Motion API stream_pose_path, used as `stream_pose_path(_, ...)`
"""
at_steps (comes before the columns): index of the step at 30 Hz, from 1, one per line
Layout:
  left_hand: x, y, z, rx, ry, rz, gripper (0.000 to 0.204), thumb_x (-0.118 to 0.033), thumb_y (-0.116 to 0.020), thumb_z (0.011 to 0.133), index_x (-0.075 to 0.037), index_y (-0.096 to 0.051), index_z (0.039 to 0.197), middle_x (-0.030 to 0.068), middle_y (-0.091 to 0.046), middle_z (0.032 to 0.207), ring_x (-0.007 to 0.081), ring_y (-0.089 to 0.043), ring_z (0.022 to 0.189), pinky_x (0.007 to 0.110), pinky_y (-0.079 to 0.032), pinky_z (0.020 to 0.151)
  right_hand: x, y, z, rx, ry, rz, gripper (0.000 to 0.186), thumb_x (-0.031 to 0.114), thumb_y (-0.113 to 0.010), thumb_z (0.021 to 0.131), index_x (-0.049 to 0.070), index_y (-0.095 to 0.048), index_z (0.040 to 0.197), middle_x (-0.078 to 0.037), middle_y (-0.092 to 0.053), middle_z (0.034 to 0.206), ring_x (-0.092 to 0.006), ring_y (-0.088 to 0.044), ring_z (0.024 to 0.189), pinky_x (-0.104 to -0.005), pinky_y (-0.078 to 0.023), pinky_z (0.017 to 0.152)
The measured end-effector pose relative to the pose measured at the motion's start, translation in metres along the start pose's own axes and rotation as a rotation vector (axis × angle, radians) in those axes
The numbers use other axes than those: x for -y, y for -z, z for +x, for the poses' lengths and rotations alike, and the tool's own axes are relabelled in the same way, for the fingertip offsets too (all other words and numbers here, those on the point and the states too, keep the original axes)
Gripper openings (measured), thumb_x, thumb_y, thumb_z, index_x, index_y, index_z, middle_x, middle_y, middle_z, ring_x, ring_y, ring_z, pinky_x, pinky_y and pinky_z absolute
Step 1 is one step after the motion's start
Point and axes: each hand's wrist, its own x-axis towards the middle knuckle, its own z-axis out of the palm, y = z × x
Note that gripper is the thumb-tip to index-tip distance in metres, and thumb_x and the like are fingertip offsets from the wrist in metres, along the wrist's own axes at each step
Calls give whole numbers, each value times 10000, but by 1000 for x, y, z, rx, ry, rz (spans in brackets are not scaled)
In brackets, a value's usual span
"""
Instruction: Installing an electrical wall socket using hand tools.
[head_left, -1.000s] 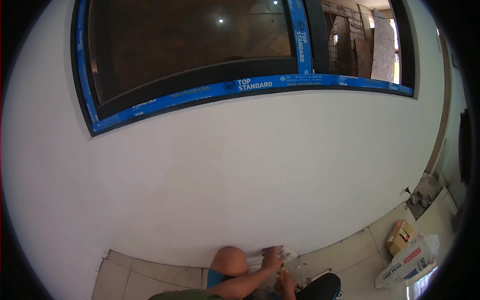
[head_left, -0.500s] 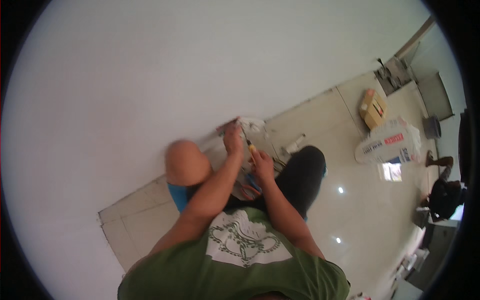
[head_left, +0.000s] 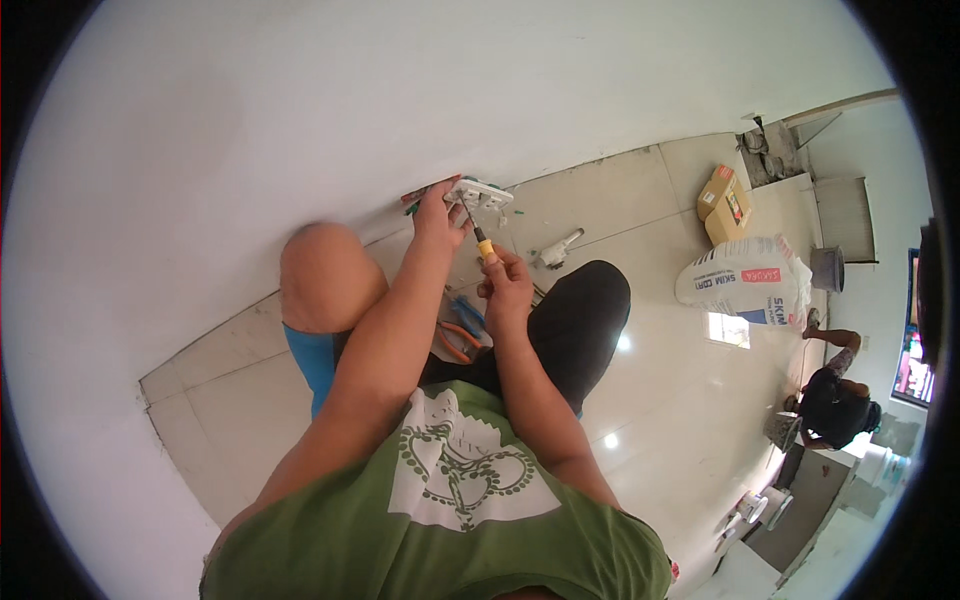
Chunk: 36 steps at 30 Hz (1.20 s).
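Observation:
At the base of the wall, my left hand [head_left: 436,217] grips a white electrical outlet plate [head_left: 488,193], its fingers closed around the plate's left end. Green bits show along the plate's edge. A reddish-edged wall box opening [head_left: 418,195] lies just behind that hand. My right hand [head_left: 508,288] is closed round a screwdriver [head_left: 485,246] with a yellow and black handle. Its shaft points up to the plate; whether the tip sits in a screw is too small to tell. Between my knees lie orange-handled pliers [head_left: 456,342] and a blue-handled tool [head_left: 466,311].
A whitish nozzle-shaped tool [head_left: 558,250] lies on the tiled floor [head_left: 640,330] by my right knee. Farther right are a cardboard box [head_left: 724,205], a large white printed sack [head_left: 745,283] and a grey bucket [head_left: 827,268]. Another person [head_left: 838,405] crouches at the far right.
The view has shifted, bringing more of the room at the right into sight. The outlet plate shows more clearly now. Both hands keep their holds, the screwdriver still angled toward the plate.

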Motion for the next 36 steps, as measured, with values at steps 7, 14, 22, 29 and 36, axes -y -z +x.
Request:
stream_pose_path(7, 2, 1, 10, -23, -30, 78, 198, -306, -655, 907, -219, -715, 1075, -40, -616, 1116, 178, -509, 1086, 490, -410, 964, -1, 21, 16, 270, -514, 361, 313, 302, -574, 1037, 41, -603, 1209, -27, -571, 814, -98, -506, 632, -236, -394, 530)
stream_pose_path(14, 5, 0, 8, 60, -36, -28, 202, -308, -649, 908, -221, -708, 1080, -36, -617, 1134, 177, -518, 1086, 508, -423, 958, -22, 5, 10, -31, 380, -362, 270, 164, -676, 978, 22, -634, 1204, -42, -608, 872, -110, -531, 631, -280, -461, 591)
stream_pose_path(22, 6, -4, 6, 52, -3, -29, 195, -312, -601, 918, -222, -699, 1060, -38, -594, 1179, 184, -512, 1111, 507, -487, 888, 26, 17, 17, 359, -637, 254, 519, 500, -403, 1068, 36, -616, 1159, -26, -548, 721, -132, -467, 529, -275, -378, 494)
stream_pose_path(29, 9, -5, 8, 37, 14, -83, 204, -347, -643, 902, -223, -698, 1053, -49, -608, 1181, 180, -517, 1107, 498, -499, 878, 22, 8, 27, 288, 68, -902, 357, 349, -750, 921, 33, -585, 945, -45, -606, 732, -156, -588, 583, -335, -460, 511)
stream_pose_path(36, 13, -2, 18, 44, 1, -103, 208, -340, -663, 903, -214, -709, 1061, -36, -655, 1146, 178, -584, 1068, 463, -488, 879, 45, 4, 43, 266, -592, -195, 343, 368, -566, 1018, 38, -611, 937, -30, -576, 719, -121, -472, 508, -245, -374, 452)
